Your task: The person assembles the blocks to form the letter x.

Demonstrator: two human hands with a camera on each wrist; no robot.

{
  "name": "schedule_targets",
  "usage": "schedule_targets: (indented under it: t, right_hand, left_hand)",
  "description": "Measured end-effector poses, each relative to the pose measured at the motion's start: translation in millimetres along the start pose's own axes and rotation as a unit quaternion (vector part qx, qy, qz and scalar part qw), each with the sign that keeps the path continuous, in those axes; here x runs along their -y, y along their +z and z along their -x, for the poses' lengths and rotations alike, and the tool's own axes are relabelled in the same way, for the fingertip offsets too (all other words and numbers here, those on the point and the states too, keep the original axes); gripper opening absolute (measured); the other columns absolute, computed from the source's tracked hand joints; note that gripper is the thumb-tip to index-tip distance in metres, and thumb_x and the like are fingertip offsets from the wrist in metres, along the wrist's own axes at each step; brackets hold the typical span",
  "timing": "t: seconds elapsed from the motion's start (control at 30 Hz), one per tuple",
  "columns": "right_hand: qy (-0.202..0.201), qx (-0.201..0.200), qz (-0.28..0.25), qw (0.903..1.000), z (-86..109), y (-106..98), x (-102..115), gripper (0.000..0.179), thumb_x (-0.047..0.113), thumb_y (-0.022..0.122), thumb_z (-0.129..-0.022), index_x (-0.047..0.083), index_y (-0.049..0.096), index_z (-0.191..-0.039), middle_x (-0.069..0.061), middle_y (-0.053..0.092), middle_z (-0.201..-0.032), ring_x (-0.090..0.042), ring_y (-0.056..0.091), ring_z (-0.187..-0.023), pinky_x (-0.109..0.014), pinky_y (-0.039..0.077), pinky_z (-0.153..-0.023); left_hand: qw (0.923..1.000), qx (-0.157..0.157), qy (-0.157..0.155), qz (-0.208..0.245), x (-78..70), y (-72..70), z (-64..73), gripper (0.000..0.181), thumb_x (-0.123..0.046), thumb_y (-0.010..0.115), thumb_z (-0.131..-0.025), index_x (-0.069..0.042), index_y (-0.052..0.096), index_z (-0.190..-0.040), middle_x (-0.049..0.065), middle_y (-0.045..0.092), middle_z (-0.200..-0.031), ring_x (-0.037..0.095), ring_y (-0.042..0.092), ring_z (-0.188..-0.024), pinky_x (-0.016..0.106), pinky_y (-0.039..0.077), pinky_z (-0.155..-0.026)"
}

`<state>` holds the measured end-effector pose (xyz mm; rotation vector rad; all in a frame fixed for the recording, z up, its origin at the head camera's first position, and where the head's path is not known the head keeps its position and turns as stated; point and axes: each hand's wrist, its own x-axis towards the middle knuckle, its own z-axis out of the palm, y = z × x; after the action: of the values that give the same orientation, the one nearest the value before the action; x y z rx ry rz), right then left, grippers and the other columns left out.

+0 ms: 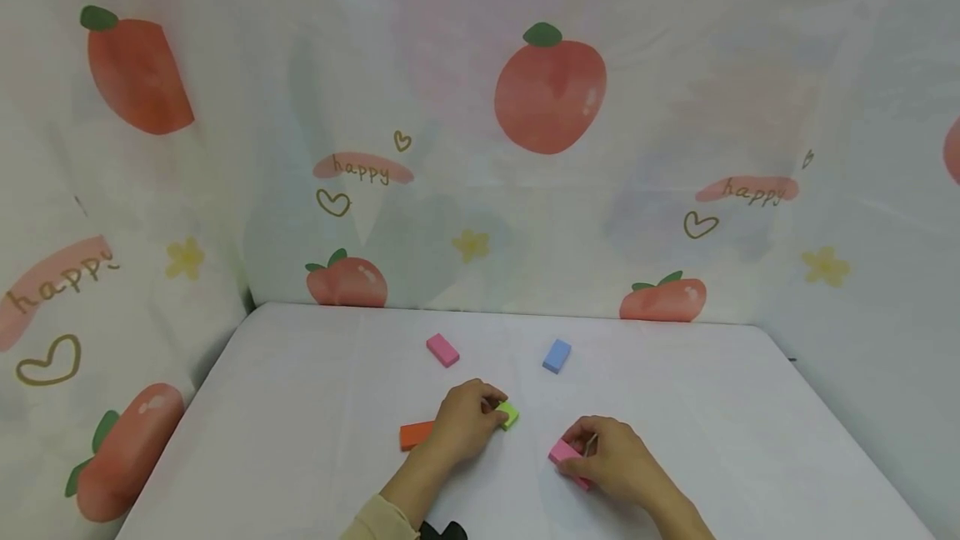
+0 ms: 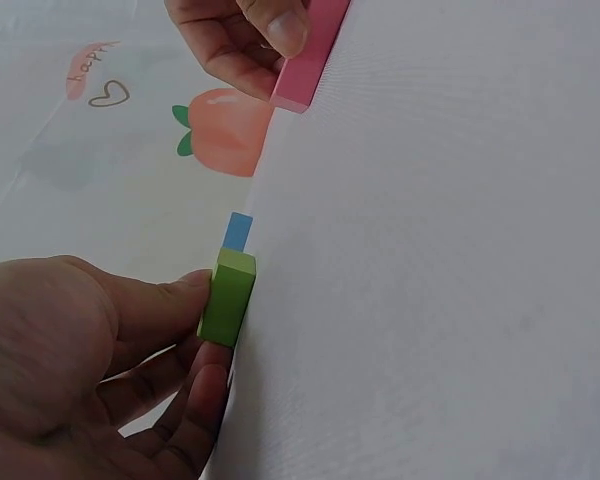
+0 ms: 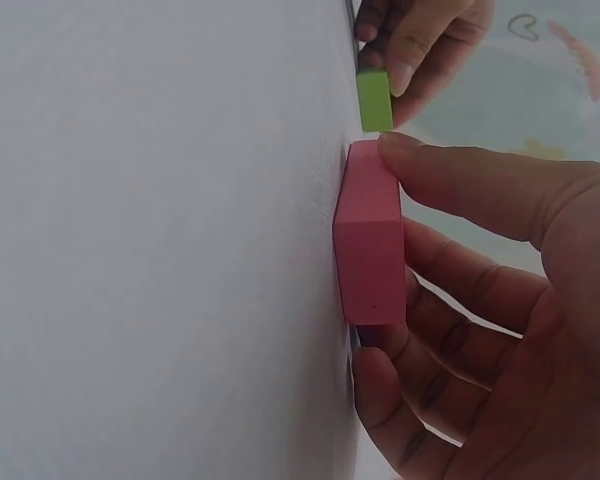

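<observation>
Near the table's middle, my left hand [image 1: 465,421] pinches a small lime-green block [image 1: 509,415] between thumb and fingers. The left wrist view shows the thumb against one side of the green block [image 2: 228,300] and the fingers below it. To the right and nearer to me, my right hand [image 1: 617,458] grips a longer pink block [image 1: 562,453], its thumb on one long face. In the right wrist view the fingers curl behind the pink block [image 3: 370,260], close over the table. An orange block [image 1: 415,436] lies left of my left hand, partly hidden by it.
Farther back on the white tabletop [image 1: 322,407] lie another pink block [image 1: 442,350] and a blue block [image 1: 557,356]. A black object [image 1: 444,532] shows at the bottom edge beside the left sleeve. Fruit-printed sheets [image 1: 450,107] rise behind the table and along its sides.
</observation>
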<state>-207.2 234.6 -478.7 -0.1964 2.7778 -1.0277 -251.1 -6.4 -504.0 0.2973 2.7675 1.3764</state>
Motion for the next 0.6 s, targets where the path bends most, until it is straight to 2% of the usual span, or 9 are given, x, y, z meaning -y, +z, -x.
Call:
schedule_targets:
  t: [0.6]
  right_hand:
    - [0.009, -0.019, 0.001, 0.9998, 3.4, 4.3, 7.3, 0.029, 0.025, 0.09, -0.078, 0.017, 0.074, -0.101, 0.004, 0.061, -0.082, -0.012, 0.053, -0.07, -0.025, 0.042, -0.059]
  left_hand:
    - [0.9999, 0.005, -0.016, -0.001, -2.2, 0.7, 1.3, 0.02, -0.016, 0.08, -0.091, -0.015, 0.078, -0.11, -0.005, 0.065, -0.093, 0.01, 0.056, -0.085, 0.025, 0.049, -0.073]
